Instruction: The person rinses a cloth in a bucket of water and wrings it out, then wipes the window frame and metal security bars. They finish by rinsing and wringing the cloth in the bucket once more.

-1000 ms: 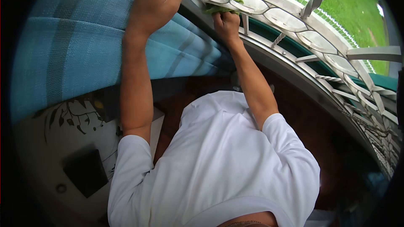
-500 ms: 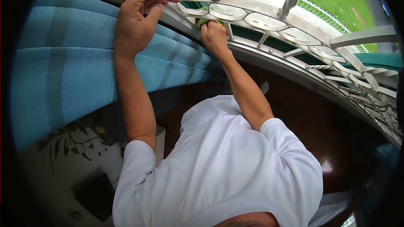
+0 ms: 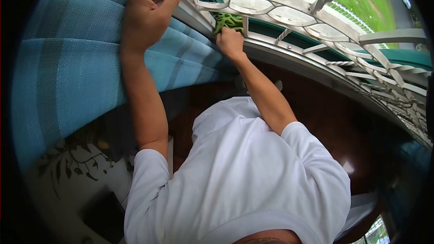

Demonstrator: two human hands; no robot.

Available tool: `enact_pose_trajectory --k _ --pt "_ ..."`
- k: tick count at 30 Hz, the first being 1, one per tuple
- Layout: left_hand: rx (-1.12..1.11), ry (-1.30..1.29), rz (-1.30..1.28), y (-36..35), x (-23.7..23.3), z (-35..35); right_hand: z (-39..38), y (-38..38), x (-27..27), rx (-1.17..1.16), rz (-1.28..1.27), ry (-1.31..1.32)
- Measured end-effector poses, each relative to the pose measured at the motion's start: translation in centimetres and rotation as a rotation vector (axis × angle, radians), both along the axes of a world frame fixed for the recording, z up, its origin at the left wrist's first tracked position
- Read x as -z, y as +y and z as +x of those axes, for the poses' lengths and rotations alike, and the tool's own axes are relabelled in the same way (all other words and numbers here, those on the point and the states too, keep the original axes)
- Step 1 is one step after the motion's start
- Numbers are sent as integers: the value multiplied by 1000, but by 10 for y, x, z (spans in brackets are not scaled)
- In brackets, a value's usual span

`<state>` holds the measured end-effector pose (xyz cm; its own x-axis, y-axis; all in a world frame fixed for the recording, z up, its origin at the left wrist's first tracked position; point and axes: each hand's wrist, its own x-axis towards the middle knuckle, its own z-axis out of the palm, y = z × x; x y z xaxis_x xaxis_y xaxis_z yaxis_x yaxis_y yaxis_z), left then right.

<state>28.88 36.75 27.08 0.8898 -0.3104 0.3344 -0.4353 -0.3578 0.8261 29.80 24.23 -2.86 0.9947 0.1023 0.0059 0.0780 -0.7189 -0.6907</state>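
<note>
My right hand point(image 3: 230, 43) is closed on a green cloth point(image 3: 228, 21), pressed into the lower corner of the window frame point(image 3: 192, 12). The cloth bunches out above my knuckles, beside a short upright bar of the white metal grille point(image 3: 253, 3). Higher up on the left, my left hand point(image 3: 151, 16) is raised at the end of the grille, its fingers bent and apart, with nothing seen in it. A blue curtain point(image 3: 86, 63) hangs behind my left wrist.
Grass point(image 3: 361, 4) and a pale fence lie outside beyond the grille. The grille curves away to the right above a sill point(image 3: 294, 56). Below are a dark reddish floor point(image 3: 330, 113), a pale surface with a leaf pattern point(image 3: 86, 171) and a dark object point(image 3: 106, 217).
The view has shifted slightly. More of the green cloth now shows above my right hand, which has drawn a little back from the grille. My left hand keeps its raised pose.
</note>
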Motion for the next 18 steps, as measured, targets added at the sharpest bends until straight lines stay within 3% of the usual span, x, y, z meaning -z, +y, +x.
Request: enact_pose_trajectory --k 3,6,8,9,11,13,16,18 --pt "-47 72 -48 9 -1 -1 8 5 -18 61 55 6" --pt "105 -125 138 15 1 -1 12 -5 -25 87 285 -129" --pt "210 221 28 10 7 -19 -14 -13 -32 106 362 -107" --pt "209 224 23 3 19 -23 -24 -15 -34 104 277 -87" --pt "49 425 271 -16 60 -36 -30 -19 -28 96 188 -71" --pt "-24 397 408 -26 122 -36 -33 -26 -11 41 305 182" --pt "-200 299 419 -36 222 -23 -39 -49 -13 -118 298 242" --pt "-278 401 125 -47 273 -6 -48 -70 -15 -181 318 243"
